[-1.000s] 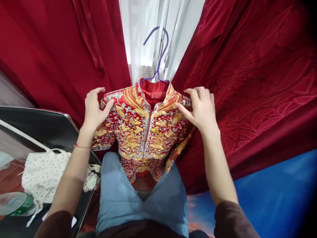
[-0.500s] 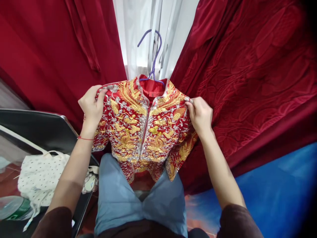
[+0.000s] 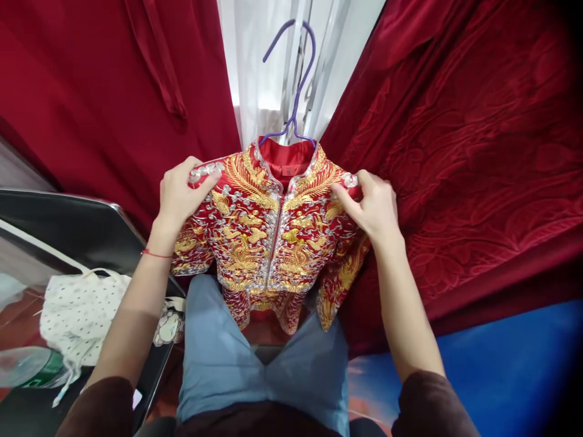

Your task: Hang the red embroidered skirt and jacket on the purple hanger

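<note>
A small red jacket (image 3: pixel 268 237) with heavy gold and silver embroidery hangs on a purple hanger (image 3: pixel 294 91) in front of me, its hem over my blue-trousered knees (image 3: pixel 259 358). My left hand (image 3: pixel 180 197) is closed on the jacket's left shoulder, thumb on the front. My right hand (image 3: pixel 371 203) pinches the right shoulder, fingers curled over the fabric edge. The hanger's hook points up, free, in front of a white curtain (image 3: pixel 268 67).
Red drapes (image 3: pixel 455 152) hang on both sides. At the left stands a black glass-topped table (image 3: pixel 68 230) with a white dotted cloth bag (image 3: pixel 82 315) and a green-labelled bottle (image 3: pixel 31 367). Blue floor covering (image 3: pixel 510 364) lies at the lower right.
Both hands went from open beside the jacket's shoulders to closed on them. The jacket with its hanger has shifted slightly up and right.
</note>
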A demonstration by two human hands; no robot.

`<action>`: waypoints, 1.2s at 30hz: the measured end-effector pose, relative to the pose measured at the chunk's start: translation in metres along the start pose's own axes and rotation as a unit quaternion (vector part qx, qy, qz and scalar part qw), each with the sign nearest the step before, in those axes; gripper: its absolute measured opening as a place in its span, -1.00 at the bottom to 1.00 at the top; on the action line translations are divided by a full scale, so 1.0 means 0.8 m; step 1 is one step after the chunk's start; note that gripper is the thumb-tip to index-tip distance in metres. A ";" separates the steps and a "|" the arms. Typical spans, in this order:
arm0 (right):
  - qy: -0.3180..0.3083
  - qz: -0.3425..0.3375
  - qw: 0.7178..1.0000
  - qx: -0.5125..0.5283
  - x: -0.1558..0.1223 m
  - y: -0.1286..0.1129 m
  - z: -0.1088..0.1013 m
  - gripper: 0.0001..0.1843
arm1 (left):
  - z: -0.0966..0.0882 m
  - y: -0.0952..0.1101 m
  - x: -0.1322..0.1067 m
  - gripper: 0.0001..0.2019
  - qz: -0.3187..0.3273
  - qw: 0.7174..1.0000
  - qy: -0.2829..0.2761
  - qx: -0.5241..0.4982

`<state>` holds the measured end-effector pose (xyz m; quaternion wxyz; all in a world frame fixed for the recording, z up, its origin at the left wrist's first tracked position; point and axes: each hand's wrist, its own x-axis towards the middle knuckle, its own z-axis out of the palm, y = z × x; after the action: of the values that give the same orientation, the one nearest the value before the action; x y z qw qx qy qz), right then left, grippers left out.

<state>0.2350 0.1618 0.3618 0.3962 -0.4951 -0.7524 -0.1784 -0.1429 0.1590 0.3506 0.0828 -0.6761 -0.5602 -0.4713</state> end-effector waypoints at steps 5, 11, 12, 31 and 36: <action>-0.008 -0.051 0.999 0.002 0.020 -0.029 0.014 -0.27 | 0.014 0.059 0.033 -0.55 0.092 0.992 -0.075 0.046; 0.022 0.003 0.998 -0.057 0.023 -0.048 0.052 -0.30 | 0.064 0.073 0.029 -0.49 0.048 0.996 0.010 0.073; 0.028 0.011 0.997 -0.065 0.022 -0.048 0.057 -0.31 | 0.068 0.070 0.026 -0.49 0.041 0.996 0.020 0.073; 0.045 0.131 0.979 0.148 -0.052 -0.155 0.077 -0.73 | 0.078 0.076 0.014 -0.48 0.024 0.994 0.068 0.088; 0.037 0.294 0.875 0.382 -0.050 -0.172 0.098 -0.70 | 0.072 0.078 0.010 -0.52 0.016 0.994 0.069 0.088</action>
<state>0.0879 0.1285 0.2993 0.6166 -0.4967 -0.5661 0.2294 -0.0595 0.1792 0.3514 0.1879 -0.6411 -0.5817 -0.4640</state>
